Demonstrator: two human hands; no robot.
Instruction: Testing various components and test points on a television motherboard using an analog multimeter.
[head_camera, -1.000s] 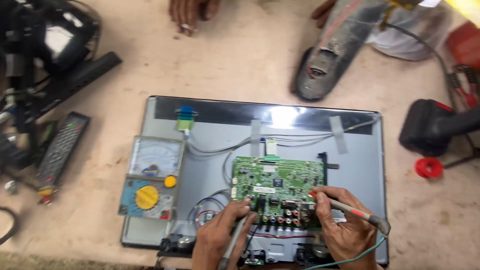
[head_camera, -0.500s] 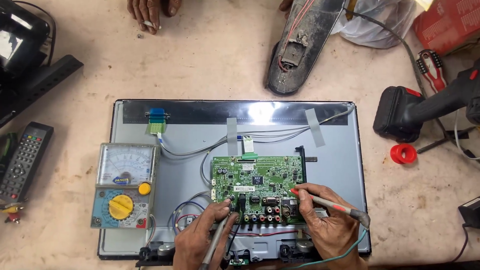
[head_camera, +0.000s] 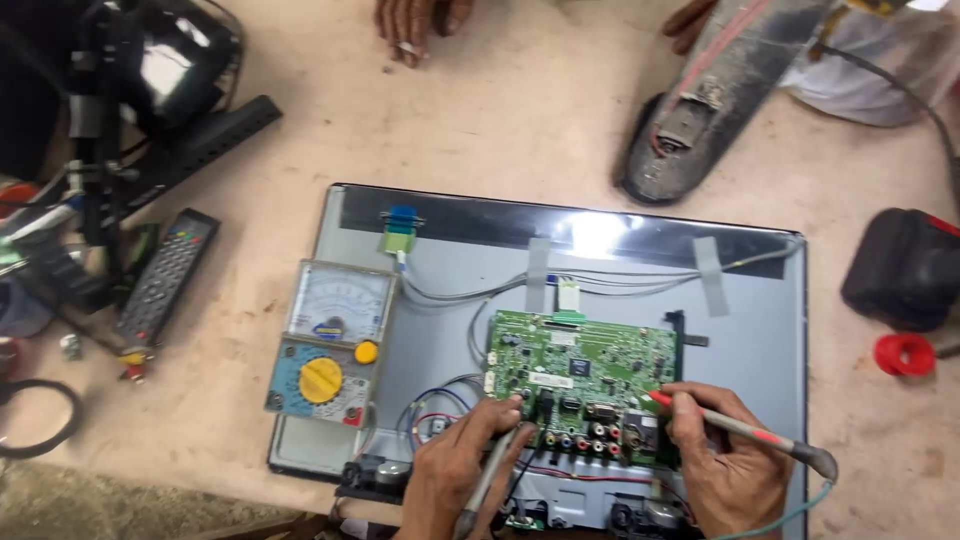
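Flat grey metal back panel of the television (head_camera: 440, 250), smooth, its top edge glaring. Green glossy circuit board (head_camera: 580, 375). Rough, matt, dusty tan floor (head_camera: 500, 110).

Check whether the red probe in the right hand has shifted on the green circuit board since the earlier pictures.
No. The red probe in the right hand still has its tip at the right edge of the green circuit board; only the camera view shifted.

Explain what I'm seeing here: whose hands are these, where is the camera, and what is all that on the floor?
The camera sits on a person's head, looking down. Their left hand and right hand each hold a thin test probe against a green circuit board, which lies on the opened back of a flat screen. Beside the board rests a meter with a yellow dial. A remote control lies further left. Another person's hand shows at the top edge.
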